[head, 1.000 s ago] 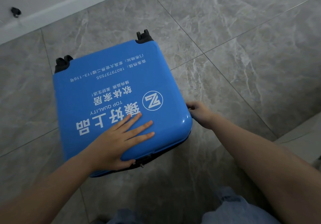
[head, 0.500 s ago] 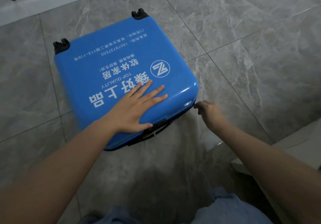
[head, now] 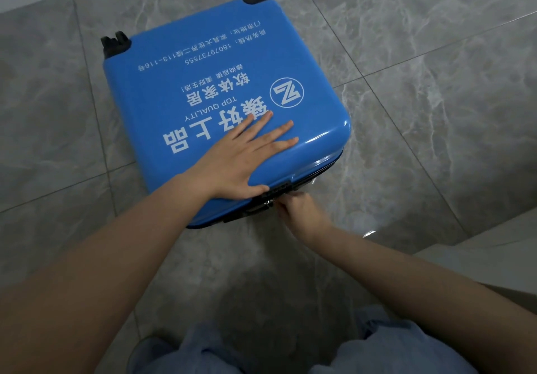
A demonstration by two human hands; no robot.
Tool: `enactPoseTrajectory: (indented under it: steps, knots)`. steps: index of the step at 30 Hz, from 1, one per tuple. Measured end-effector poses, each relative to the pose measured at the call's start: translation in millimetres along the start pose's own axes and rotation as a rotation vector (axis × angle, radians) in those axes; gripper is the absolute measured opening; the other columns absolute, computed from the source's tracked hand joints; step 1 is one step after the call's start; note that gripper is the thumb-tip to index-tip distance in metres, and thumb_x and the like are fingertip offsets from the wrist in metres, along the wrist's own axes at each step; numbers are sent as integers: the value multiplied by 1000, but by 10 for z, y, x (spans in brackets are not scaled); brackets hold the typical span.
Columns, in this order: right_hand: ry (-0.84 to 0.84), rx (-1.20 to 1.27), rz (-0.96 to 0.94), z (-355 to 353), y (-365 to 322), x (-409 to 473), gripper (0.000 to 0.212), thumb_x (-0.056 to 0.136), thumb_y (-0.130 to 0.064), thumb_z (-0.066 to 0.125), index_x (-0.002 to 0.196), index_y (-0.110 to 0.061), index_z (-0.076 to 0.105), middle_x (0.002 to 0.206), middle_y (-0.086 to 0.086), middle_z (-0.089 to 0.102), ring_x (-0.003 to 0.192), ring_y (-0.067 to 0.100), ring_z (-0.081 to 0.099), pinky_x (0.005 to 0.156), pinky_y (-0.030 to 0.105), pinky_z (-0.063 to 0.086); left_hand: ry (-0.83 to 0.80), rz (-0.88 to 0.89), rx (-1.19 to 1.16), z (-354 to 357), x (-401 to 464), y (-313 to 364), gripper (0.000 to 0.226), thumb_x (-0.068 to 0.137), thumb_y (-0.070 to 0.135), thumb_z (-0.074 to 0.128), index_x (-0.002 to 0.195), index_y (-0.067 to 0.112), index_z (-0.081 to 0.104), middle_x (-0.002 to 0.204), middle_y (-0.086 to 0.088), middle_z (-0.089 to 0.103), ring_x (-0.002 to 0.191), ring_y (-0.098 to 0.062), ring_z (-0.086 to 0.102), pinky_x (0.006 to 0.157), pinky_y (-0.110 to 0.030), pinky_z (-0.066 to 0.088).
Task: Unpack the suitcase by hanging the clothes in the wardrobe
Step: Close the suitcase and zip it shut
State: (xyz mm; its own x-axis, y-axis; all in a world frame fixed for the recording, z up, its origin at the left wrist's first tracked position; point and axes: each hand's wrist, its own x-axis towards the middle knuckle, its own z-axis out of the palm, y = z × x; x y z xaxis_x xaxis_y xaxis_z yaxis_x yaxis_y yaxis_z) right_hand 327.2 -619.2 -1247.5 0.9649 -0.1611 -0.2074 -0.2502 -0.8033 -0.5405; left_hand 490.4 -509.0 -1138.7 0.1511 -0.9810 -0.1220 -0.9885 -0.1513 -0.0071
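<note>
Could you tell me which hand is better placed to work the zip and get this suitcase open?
The right hand, probably. It is already at the near edge of the blue suitcase, fingers at the black zip seam. The left hand lies flat on the lid, fingers spread, better suited to steadying it.

Hands [head: 241, 164] on closed blue suitcase [head: 203, 106]

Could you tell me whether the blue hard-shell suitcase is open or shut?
Shut: the blue hard-shell suitcase lies flat, its lid down on the base, left hand flat on top.
</note>
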Motion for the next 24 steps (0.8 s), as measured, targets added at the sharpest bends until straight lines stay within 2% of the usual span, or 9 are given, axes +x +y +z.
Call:
enactPoseTrajectory:
  steps: [3,4,7,12,15,17,19,21,24]
  knots:
    - [94,168,69,-35,-6,-96,22,86,-17,49,81,-6,68,80,14,69,75,29,64,69,22,40,8,3,-8,-3,-6,-1,99,78,57,61,156,33,4,165,8,-4,151,-25,-9,123,-48,4]
    - [92,197,97,-37,0,-130,20,86,-13,51,78,-5,67,77,14,69,73,28,63,67,22,39,10,5,-4,-5,-5,0,99,78,57,61,156,33,4,165,8,-4,151,-25,-9,123,-48,3]
    - [15,230,181,25,-20,-173,17,92,-13,57,89,-4,72,84,10,70,77,23,63,76,31,47,14,3,12,-3,-6,11,99,79,58,60,156,33,3,165,8,-4,152,-26,-8,123,-47,3]
    - [-34,441,320,73,-205,-106,17,93,-30,63,93,-15,71,74,-1,64,71,12,58,62,15,38,20,6,17,-3,-10,10,100,78,58,60,156,33,3,165,7,-3,152,-26,-7,123,-47,3]
    - [15,607,485,148,-277,-37,17,84,-36,72,81,-21,66,70,0,68,66,15,64,68,28,51,18,5,25,4,-7,13,100,78,58,60,156,33,3,165,7,-4,152,-26,-7,123,-48,4]
    - [63,848,622,189,-330,-15,18,82,-27,77,76,-18,62,67,0,65,56,14,61,65,33,55,16,2,30,5,-4,14,100,79,58,60,156,33,2,165,7,-4,152,-26,-8,123,-48,4]
    - [112,1086,698,206,-383,-10,17,82,-13,77,77,-14,62,62,-4,58,50,7,53,54,24,51,15,1,34,6,-2,14,100,78,58,59,156,33,2,165,7,-5,152,-26,-8,123,-48,4]
    - [149,1143,703,224,-407,-19,16,82,-11,77,76,-16,63,54,-9,51,47,4,47,49,21,43,14,1,32,9,-3,15,99,78,58,59,156,33,2,165,7,-4,152,-26,-8,123,-48,5]
    - [150,1075,663,226,-412,-29,15,82,-14,77,76,-21,66,56,-9,50,44,1,43,47,18,39,13,2,29,9,5,18,99,78,58,60,156,33,3,165,6,-3,152,-26,-7,123,-48,5]
